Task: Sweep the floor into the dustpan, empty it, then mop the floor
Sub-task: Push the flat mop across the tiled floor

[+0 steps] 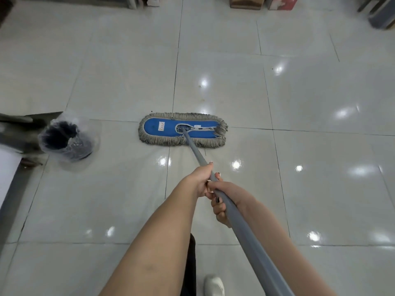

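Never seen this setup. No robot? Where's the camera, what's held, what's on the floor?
No robot: a person, filmed by one wide-angle camera worn on the head, looking forward and down. The arms are the wearer's own. The left hand and right hand both grip the grey mop handle, the left nearer the mop. The flat blue mop head lies on the glossy tiled floor. Left of it stands a dark bin lined with a clear bag. A white shoe shows at the bottom edge.
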